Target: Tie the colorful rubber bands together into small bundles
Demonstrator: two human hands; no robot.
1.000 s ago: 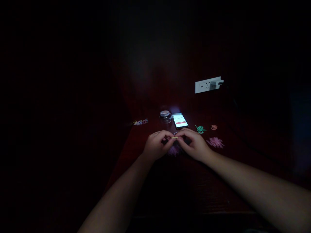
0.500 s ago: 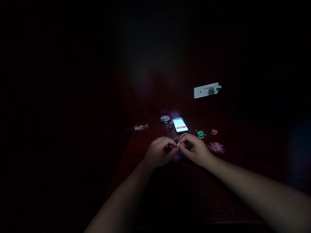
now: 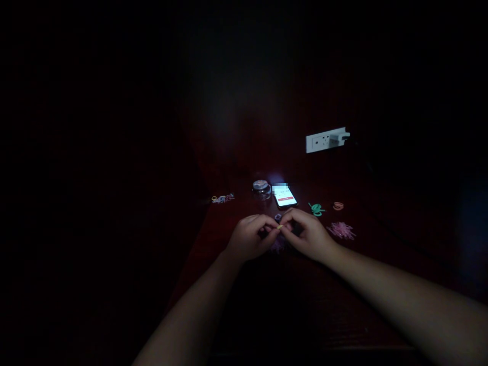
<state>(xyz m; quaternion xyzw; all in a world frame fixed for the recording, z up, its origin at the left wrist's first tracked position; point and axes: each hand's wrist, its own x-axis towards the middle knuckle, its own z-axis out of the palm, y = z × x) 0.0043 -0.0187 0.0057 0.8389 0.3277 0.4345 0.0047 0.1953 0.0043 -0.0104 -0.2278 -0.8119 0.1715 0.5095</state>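
Note:
My left hand (image 3: 253, 236) and my right hand (image 3: 307, 234) meet fingertip to fingertip over the dark red table (image 3: 324, 300). Between them they pinch a small yellow piece (image 3: 279, 227), whose exact shape is too small to tell. Beneath the fingers lies a purple pile of thin strips (image 3: 278, 246), partly hidden by the hands. A small pale ring-like item (image 3: 278, 217) is just beyond the fingertips. To the right of my right hand are a pink pile of strips (image 3: 342, 230), green loops (image 3: 316, 209) and orange loops (image 3: 337, 206).
Behind the hands a lit phone (image 3: 285, 196) lies beside a round lidded clear jar (image 3: 261, 188). Mixed coloured bands (image 3: 223, 199) lie at the table's left edge. A white wall socket (image 3: 326, 141) holds a plug. The surroundings are very dark.
The yellow piece has turned from upright to flatter between my fingertips. Both hands keep their pinch in nearly the same place, and the view has shifted slightly.

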